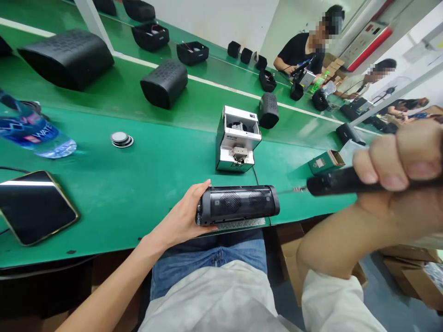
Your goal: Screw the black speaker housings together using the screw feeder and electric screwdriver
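My left hand (188, 210) is wrapped around the left end of a black speaker (242, 203), which lies on its side at the table's front edge with two perforated round areas facing up. My right hand (401, 161), blurred, is closed around a black electric screwdriver (332, 181) held level to the right. Its thin bit points left at the speaker's right end; whether the tip touches is too blurred to tell. Behind the speaker stands a white and green screw feeder (238, 140).
A phone (38, 205), a water bottle (38, 133) and stacked round discs (122, 139) lie at the left. A green tin (327, 161) stands at the right. Behind, a green conveyor (214, 108) carries several black speaker housings (164, 83). A co-worker (301, 50) sits further along.
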The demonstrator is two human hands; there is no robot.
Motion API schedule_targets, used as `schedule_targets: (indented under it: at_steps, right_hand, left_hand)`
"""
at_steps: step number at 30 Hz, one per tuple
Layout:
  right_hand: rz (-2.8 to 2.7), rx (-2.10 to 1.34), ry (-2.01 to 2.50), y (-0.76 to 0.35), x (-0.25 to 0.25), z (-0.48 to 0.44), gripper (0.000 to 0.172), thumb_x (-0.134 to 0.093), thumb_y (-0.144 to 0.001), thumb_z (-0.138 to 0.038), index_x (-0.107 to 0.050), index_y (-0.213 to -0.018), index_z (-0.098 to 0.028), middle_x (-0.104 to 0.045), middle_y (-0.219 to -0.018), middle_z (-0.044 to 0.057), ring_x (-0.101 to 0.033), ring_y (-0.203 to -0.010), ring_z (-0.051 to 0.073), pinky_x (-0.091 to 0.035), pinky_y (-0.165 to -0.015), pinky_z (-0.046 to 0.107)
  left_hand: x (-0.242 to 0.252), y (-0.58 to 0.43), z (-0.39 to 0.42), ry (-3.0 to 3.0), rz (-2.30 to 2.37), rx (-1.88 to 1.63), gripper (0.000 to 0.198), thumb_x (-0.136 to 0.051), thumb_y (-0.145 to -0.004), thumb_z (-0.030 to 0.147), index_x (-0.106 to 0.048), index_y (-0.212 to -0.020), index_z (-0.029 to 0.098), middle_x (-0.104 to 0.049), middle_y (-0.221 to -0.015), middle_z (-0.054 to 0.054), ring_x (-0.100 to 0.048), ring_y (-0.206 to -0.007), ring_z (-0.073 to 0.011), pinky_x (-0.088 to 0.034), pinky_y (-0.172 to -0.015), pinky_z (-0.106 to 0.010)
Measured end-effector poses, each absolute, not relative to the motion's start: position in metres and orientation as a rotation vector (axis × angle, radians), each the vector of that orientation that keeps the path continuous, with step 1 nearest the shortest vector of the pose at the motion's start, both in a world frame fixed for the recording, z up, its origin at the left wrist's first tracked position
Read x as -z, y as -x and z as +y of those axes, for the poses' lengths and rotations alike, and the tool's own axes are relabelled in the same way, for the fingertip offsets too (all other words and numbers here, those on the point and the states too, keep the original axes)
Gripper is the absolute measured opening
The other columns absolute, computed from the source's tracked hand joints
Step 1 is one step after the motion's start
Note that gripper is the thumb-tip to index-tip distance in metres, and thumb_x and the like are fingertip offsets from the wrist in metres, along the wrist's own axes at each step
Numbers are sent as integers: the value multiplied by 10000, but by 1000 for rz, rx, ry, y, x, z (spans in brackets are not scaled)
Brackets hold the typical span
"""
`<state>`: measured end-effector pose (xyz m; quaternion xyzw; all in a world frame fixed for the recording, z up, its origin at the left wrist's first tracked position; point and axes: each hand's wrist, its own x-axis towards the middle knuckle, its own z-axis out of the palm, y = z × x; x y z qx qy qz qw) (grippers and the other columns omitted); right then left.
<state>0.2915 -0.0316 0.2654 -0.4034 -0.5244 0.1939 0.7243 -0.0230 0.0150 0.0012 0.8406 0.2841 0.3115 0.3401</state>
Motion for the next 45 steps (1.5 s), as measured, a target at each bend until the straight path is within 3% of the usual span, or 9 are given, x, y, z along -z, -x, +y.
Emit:
schedule_targets:
  at_steps: [2, 4, 10, 16, 22, 26, 31, 39, 45]
  right_hand:
    - [-1035, -302, 724, -273, -267, -3, 321, -1023, -631, -270, -750, -784, -341, -398, -548, -100, -307, -399, 117, -282, -340, 344]
    - [-1034, -283, 729, -251, -259, 28, 267, -921, -689, -282, -678, -774, -354, -418, -563, -95, -387, -441, 150, -365, -414, 360]
    - [-1196, -259, 844, -238, -234, 83, 466, -1005, -757, -619, -604, -764, -381, -450, -583, -72, -389, -487, 175, -388, -522, 429]
    - [-1181, -327, 964, -247, -234, 101, 610, -954, -634, -846, -566, -778, -398, -463, -602, -76, -360, -526, 174, -370, -543, 422]
    - [-1137, -260, 955, -242, -246, 91, 446, -894, -698, -659, -538, -743, -394, -404, -570, -85, -380, -488, 172, -385, -515, 428]
    - [-1181, -300, 1006, -244, -243, 101, 566, -909, -645, -746, -480, -764, -396, -413, -562, -94, -369, -508, 171, -405, -505, 416]
    - [-1128, -304, 884, -247, -230, 123, 648, -942, -662, -820, -493, -798, -373, -413, -574, -101, -318, -464, 152, -339, -471, 402]
    - [-1154, -384, 818, -243, -229, 112, 377, -909, -717, -462, -551, -697, -347, -444, -562, -77, -381, -406, 167, -339, -386, 400]
    - [-1181, -323, 823, -257, -250, 52, 243, -869, -753, -384, -630, -769, -341, -435, -584, -79, -391, -444, 151, -404, -412, 369]
  left_hand:
    - [-1, 23, 15, -2192, 739, -812, 1339, -993, -865, 291, -81, -1839, 409, -455, -1751, -208, -556, -1610, -448, -538, -1292, -645]
    - [-1, 23, 15, -2190, 743, -806, 1341, -991, -868, 288, -72, -1836, 414, -446, -1754, -205, -540, -1621, -452, -523, -1304, -658]
    - [-2, 23, 14, -2159, 756, -777, 1365, -991, -849, 239, -61, -1828, 438, -440, -1738, -192, -542, -1612, -448, -530, -1296, -668]
    - [-4, 23, 15, -2137, 759, -764, 1361, -989, -852, 253, -58, -1823, 463, -458, -1716, -174, -558, -1591, -444, -536, -1280, -689]
    - [-3, 22, 15, -2160, 746, -774, 1355, -984, -865, 264, -49, -1828, 447, -452, -1724, -184, -555, -1595, -440, -534, -1287, -669]
    - [-4, 21, 15, -2160, 759, -782, 1349, -987, -859, 262, -66, -1829, 434, -474, -1702, -179, -564, -1589, -434, -531, -1290, -660]
    - [-4, 22, 14, -2154, 765, -775, 1343, -984, -858, 263, -73, -1830, 430, -473, -1704, -178, -570, -1582, -427, -524, -1292, -660]
    - [-4, 23, 16, -2179, 777, -779, 1312, -971, -874, 298, -79, -1831, 406, -494, -1677, -175, -585, -1567, -417, -531, -1286, -625]
    - [-3, 25, 16, -2200, 792, -754, 1254, -930, -916, 361, -76, -1834, 376, -485, -1687, -181, -583, -1573, -419, -530, -1288, -616]
